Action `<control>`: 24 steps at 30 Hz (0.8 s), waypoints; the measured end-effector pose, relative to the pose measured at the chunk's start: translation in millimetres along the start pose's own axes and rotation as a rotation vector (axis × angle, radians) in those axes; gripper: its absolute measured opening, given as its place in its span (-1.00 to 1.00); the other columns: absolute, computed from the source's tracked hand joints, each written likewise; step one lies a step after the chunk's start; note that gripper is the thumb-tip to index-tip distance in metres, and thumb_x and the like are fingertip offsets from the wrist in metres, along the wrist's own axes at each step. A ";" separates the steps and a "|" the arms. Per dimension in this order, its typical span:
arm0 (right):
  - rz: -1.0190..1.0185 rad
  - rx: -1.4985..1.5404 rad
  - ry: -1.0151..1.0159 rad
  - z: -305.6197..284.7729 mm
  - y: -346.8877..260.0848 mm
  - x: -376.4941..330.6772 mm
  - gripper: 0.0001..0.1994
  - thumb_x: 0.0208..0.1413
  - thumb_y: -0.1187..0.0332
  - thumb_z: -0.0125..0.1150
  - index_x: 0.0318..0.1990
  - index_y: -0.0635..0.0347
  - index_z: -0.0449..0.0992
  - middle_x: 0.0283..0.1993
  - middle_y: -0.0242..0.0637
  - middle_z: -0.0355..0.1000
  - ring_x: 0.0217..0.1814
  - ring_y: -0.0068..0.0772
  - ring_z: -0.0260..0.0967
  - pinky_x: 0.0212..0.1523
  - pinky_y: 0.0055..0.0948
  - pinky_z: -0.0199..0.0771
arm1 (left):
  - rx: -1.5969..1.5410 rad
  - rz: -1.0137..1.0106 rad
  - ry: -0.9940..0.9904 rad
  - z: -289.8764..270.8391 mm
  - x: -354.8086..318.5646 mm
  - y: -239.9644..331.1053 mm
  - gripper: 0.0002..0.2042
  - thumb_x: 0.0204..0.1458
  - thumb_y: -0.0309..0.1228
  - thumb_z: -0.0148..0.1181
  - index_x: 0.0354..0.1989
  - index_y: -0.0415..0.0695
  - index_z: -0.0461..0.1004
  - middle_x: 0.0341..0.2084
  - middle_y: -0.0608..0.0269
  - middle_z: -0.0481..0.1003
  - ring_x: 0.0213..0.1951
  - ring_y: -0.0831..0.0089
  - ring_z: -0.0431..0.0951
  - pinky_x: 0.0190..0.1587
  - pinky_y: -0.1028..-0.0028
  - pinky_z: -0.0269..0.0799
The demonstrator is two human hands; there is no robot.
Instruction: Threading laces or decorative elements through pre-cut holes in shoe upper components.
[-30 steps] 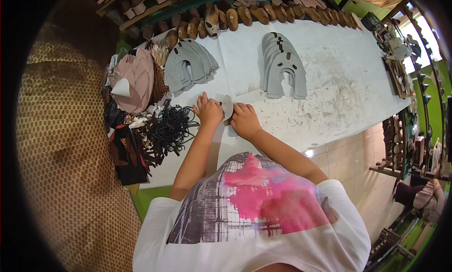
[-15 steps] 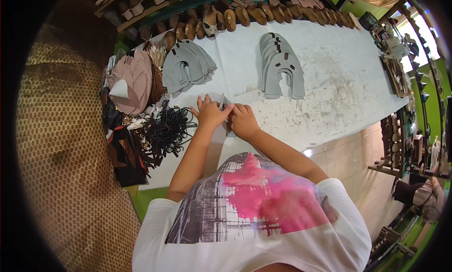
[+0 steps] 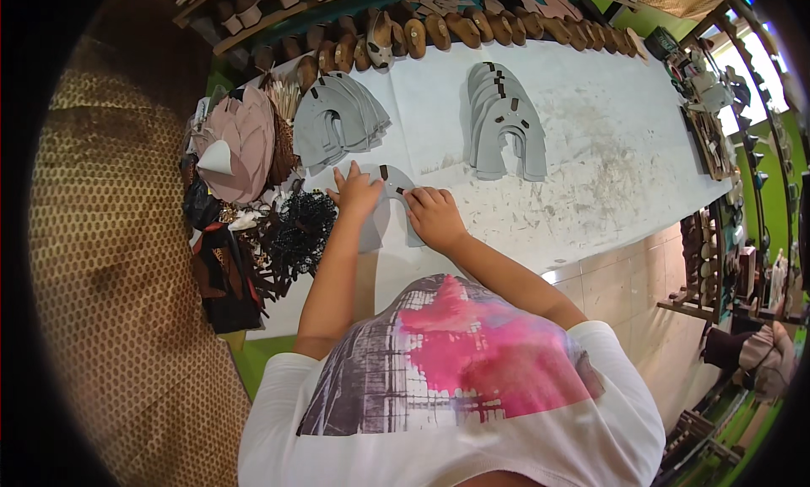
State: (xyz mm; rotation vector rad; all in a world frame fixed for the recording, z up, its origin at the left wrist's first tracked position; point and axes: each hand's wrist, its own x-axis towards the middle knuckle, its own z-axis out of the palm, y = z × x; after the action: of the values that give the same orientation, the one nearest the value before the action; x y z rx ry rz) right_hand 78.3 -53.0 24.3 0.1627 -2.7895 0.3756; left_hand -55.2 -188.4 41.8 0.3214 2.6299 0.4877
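A grey horseshoe-shaped shoe upper piece (image 3: pixel 393 178) lies on the white table in front of me, with small dark brown patches along its curve. My left hand (image 3: pixel 358 196) rests over its left side, fingers spread. On the right side, my right hand (image 3: pixel 434 215) has its bent fingers together at the edge of the piece, beside one brown patch; its fingertips are partly hidden. Just beyond my left hand is a fanned stack of similar grey pieces (image 3: pixel 364 101). Another overlapping row of grey pieces (image 3: pixel 484 131), some showing brown patches, sits farther right.
Wooden shoe lasts (image 3: pixel 439 32) line the table's far edge. At left are pinkish cut pieces (image 3: pixel 246 124), a bundle of thin sticks (image 3: pixel 284 97) and a black braided heap (image 3: pixel 299 234). The white tabletop (image 3: pixel 599 150) has dark smudges. Shelving (image 3: pixel 721 251) stands at right.
The grey piece, folded up between both hands before, now lies flatter with its brown patches showing. My left hand has moved left, away from my right, which stays near its place.
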 end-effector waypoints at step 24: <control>0.032 0.069 -0.039 -0.8 -1.8 2.2 -0.62 0.04 0.26 0.02 0.03 0.16 0.35 -0.03 -0.33 0.28 0.06 -0.35 0.20 0.01 -0.26 0.14 | 0.161 0.193 0.416 7.0 -11.6 -9.7 -0.63 -0.10 -0.23 0.18 -0.06 0.07 0.43 0.23 0.21 0.09 0.28 0.02 -0.09 0.17 -0.25 -0.28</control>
State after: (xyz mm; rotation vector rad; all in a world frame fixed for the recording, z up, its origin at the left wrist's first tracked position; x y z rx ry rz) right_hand 76.7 -54.6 26.2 0.1428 -2.8224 0.4819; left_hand -43.2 -198.7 36.6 0.5840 3.0688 0.4431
